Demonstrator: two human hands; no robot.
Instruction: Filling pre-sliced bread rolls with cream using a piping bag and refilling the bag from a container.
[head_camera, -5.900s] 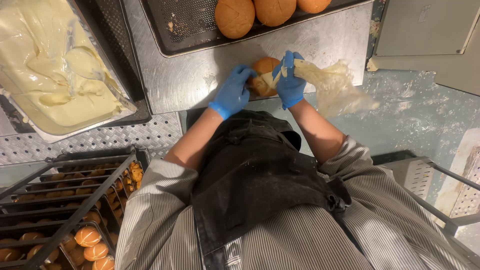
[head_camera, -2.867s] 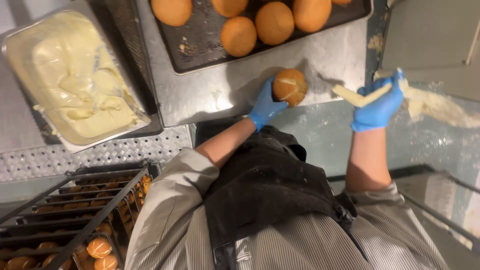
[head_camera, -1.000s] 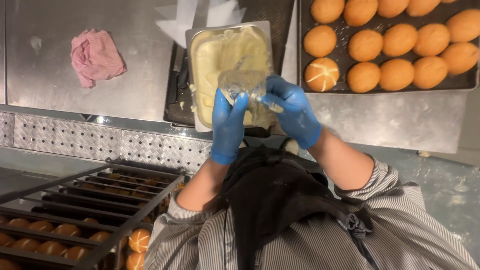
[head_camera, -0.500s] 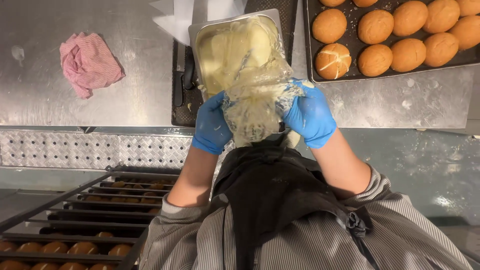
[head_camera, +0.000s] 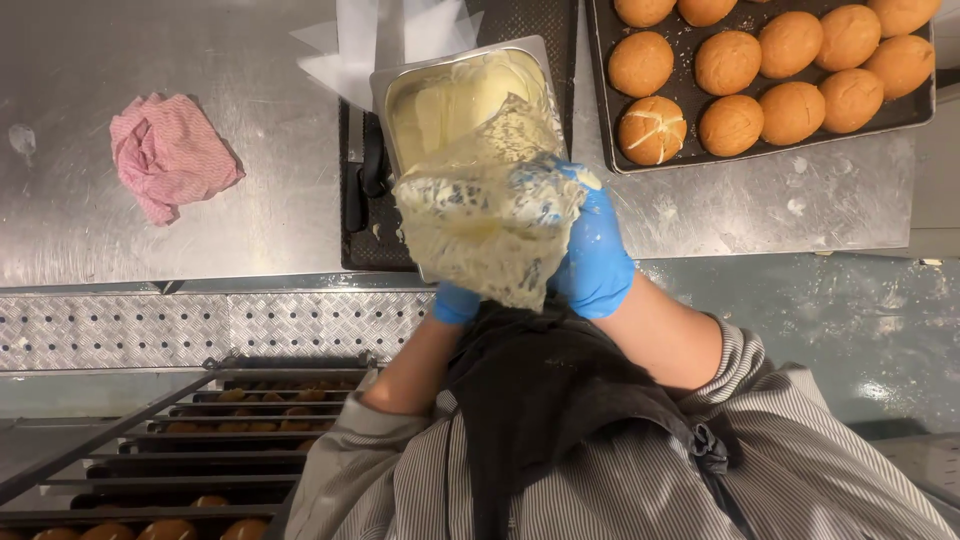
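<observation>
**Now: both hands gripping cream-smeared bag over the tub**

Right now both gloved hands are holding a clear plastic piping bag (head_camera: 487, 225), smeared w/ pale cream inside, up in front of the chest. Right hand (head_camera: 597, 255) in a blue glove is clamping the bag's right side, fingers curled around the film. Left hand (head_camera: 456, 303) is sitting under the bag's lower left corner; only a bit of blue glove is showing, so how its fingers are closing can't be told, though it is touching the bag.

Bag is hanging over the near edge of the metal cream tub (head_camera: 455, 95), covering its front rim. Tub is sitting on a dark mat (head_camera: 357, 235) on the steel worktop (head_camera: 150, 250); the mat's near edge is running just short of the worktop's front edge.

Right of the tub, a dark baking tray (head_camera: 700, 150) w/ round brown buns (head_camera: 790, 45) is lying, its left rim just beside the tub, its near rim well back from the counter edge, leaving a bare strip of steel in front. One scored bun (head_camera: 652, 130) is sitting at the tray's near left corner.

Left side: a pink cloth (head_camera: 170, 155) is lying crumpled, well apart from the tub, w/ open steel between and around it.

Below the counter edge, perforated plate (head_camera: 200, 320), then a rack (head_camera: 150, 450) holding more buns at lower left.
</observation>
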